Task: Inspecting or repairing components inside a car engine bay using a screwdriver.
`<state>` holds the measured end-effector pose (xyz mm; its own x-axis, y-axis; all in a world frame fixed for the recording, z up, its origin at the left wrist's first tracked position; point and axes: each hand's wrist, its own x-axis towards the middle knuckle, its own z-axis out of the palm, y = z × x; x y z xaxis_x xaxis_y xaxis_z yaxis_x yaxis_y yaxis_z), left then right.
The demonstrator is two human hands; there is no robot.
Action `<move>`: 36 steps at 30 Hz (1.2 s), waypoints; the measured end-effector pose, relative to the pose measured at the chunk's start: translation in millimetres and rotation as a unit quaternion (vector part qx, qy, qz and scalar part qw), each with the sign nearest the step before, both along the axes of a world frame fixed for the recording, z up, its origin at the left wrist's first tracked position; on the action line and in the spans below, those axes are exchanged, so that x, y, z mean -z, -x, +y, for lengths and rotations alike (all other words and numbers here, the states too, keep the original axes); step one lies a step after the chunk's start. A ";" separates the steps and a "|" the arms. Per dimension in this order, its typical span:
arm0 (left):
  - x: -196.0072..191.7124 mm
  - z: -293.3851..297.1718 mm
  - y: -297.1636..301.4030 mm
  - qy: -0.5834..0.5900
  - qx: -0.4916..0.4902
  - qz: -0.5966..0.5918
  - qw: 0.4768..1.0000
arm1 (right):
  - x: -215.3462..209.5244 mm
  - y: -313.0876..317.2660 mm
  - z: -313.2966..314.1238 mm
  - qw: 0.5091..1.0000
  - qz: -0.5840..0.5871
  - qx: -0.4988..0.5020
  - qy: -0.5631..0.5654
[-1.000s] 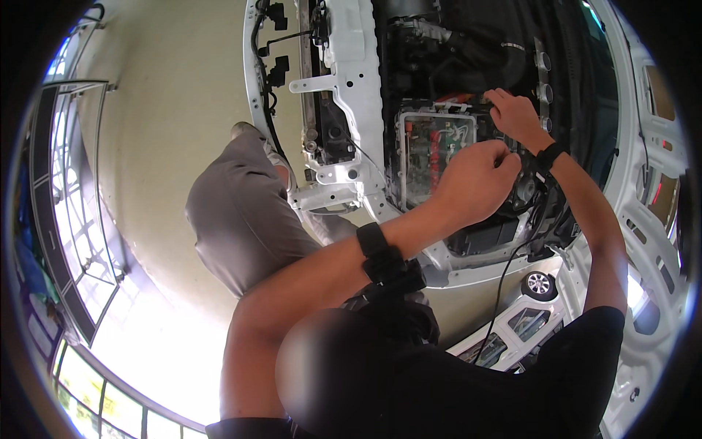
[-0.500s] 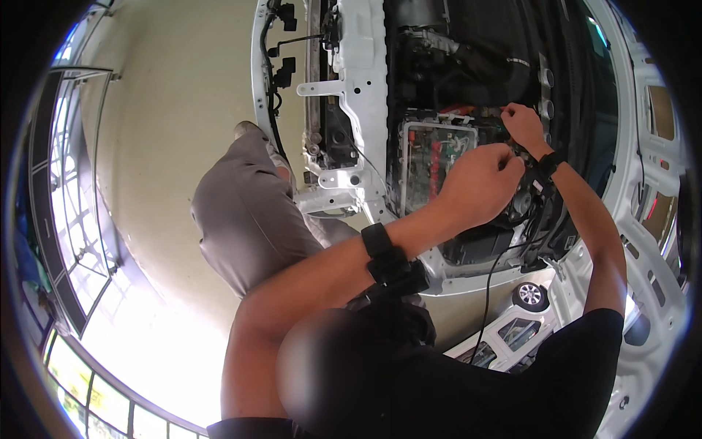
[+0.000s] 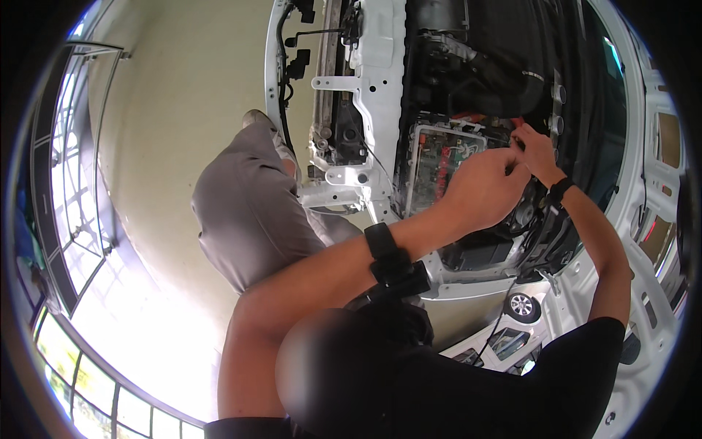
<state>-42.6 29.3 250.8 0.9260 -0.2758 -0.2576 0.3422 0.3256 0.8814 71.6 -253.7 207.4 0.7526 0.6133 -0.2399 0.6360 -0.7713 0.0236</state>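
Right now my left hand [image 3: 488,192] is curled, thumb and fingers drawn together, and my right hand [image 3: 539,155] bunches just beside it; whether either pinches anything, I can't tell. Two black straps, one per wrist. Next to my left hand, down in the engine bay, sits one open rectangular electronics box [image 3: 450,132], grey-rimmed, showing green circuitry and red parts, one smooth orange piece [image 3: 468,117] beyond.

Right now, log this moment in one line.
left hand: curled | right hand: curled, close beside left | place: over engine bay | grasp: cannot tell
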 end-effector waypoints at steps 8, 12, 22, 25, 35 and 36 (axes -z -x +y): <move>-3.4 -7.1 -1.0 0.006 0.038 0.006 0.999 | 2.6 2.8 -3.3 0.986 0.067 0.150 -0.009; -7.8 -13.0 -0.9 0.021 0.038 -0.020 0.999 | -8.5 -3.3 -5.8 0.989 0.058 -0.094 0.098; -6.9 -5.3 0.8 -0.006 0.040 -0.030 0.999 | -5.9 -4.2 -6.9 0.997 0.054 -0.036 0.041; -6.5 -3.2 1.2 -0.023 0.024 -0.033 0.999 | -4.0 0.0 -5.6 0.996 0.045 0.074 0.021; -10.3 -2.4 7.2 -0.004 0.016 -0.043 0.999 | 8.4 -8.0 -7.9 0.922 0.162 0.344 0.069; -11.5 -1.0 7.5 -0.007 0.023 -0.044 0.999 | 8.4 -13.7 -8.3 0.874 0.206 0.419 0.133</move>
